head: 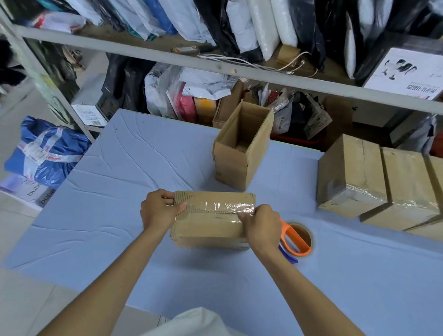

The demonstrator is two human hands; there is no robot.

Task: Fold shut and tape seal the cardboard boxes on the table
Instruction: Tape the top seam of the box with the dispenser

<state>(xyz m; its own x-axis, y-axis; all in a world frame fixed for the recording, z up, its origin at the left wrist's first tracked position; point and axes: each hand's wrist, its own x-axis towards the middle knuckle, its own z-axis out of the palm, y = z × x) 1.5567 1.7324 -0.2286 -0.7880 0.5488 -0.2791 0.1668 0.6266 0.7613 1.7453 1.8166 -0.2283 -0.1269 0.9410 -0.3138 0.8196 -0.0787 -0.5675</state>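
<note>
Cardboard box [210,221] lies on its side near the front middle of the blue table [116,211], held between both hands. A strip of clear tape [221,207] runs along its upper face from end to end, shiny and a little wrinkled toward the right.

The left hand [159,210] grips the left end of the box, fingers curled round the end and the thumb lying on the near face by the tape. The right hand [262,226] grips the right end in the same way, fingers wrapped round it and the thumb pressing on the end of the tape.

Just beside the right hand, a tape dispenser [296,240] with an orange handle lies on the table, partly hidden by the wrist.

Behind the held box stands an open box [240,153], upright, its top flaps up and its inside in view. To the right, three sealed boxes [405,189] stand side by side, touching one another, with tape shining on their faces.

Beyond the table, a metal shelf [145,48] carries packed mailer bags, and a blue parcel [45,150] rests on the floor to the left.
</note>
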